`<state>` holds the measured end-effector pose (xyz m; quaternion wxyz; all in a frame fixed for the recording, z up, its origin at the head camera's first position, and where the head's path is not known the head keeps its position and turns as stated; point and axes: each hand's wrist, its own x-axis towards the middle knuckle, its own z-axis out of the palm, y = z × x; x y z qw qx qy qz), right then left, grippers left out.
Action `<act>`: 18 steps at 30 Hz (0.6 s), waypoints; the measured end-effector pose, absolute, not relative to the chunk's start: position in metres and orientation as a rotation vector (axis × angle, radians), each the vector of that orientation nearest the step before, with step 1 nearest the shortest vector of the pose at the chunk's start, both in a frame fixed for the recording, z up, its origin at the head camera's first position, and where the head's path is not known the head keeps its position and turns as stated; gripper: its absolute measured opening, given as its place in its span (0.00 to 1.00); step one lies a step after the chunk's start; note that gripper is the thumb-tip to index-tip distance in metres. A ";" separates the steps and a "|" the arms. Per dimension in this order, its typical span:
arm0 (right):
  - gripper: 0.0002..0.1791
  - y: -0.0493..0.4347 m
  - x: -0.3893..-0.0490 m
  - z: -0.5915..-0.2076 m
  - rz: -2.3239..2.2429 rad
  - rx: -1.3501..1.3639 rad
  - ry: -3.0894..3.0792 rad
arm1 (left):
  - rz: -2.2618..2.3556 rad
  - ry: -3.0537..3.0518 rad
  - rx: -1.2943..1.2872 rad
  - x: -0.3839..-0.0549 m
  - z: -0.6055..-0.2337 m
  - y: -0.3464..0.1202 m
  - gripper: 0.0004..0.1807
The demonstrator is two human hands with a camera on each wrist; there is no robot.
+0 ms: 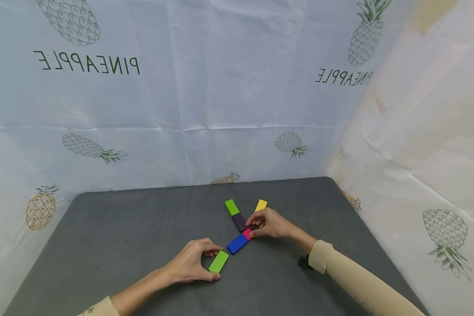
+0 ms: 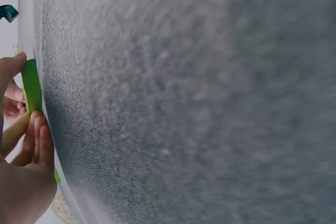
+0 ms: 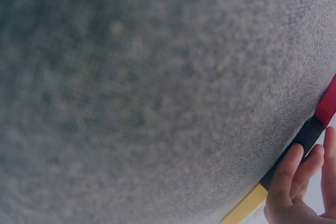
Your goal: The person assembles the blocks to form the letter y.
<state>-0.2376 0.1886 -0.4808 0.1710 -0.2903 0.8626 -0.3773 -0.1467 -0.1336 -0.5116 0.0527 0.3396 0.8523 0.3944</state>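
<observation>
My left hand (image 1: pixel 191 262) pinches a green block (image 1: pixel 219 262) between thumb and fingers, close over the grey table; the left wrist view shows this green block (image 2: pixel 32 85) at the fingertips. My right hand (image 1: pixel 271 223) pinches a black block (image 3: pixel 307 136) where its end meets a red block (image 1: pixel 247 233). The thumb lies at the red block's edge. A blue block (image 1: pixel 238 244) adjoins the red one. Beyond the right fingers, a yellow block (image 1: pixel 261 205) continues the black block's line. Much of the black block is hidden by the hand in the head view.
A dark purple block (image 1: pixel 239 221) and another green block (image 1: pixel 231 206) form a second arm slanting up-left from the junction. The grey table (image 1: pixel 142 228) has rounded far corners. White cloth (image 1: pixel 237 96) printed with pineapples hangs behind and at the sides.
</observation>
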 end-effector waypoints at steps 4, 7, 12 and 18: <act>0.12 0.188 -0.238 -0.481 -1.068 -0.822 2.453 | 1.203 2.555 1.019 -0.151 -0.511 -0.133 0.33; 0.12 0.188 -0.237 -0.480 -1.068 -0.821 2.453 | 1.209 2.543 0.997 -0.153 -0.511 -0.133 0.32; 0.12 0.188 -0.237 -0.480 -1.068 -0.823 2.450 | 1.215 2.527 0.979 -0.155 -0.511 -0.132 0.32; 0.12 0.188 -0.237 -0.479 -1.069 -0.823 2.449 | 1.221 2.511 0.980 -0.156 -0.510 -0.132 0.31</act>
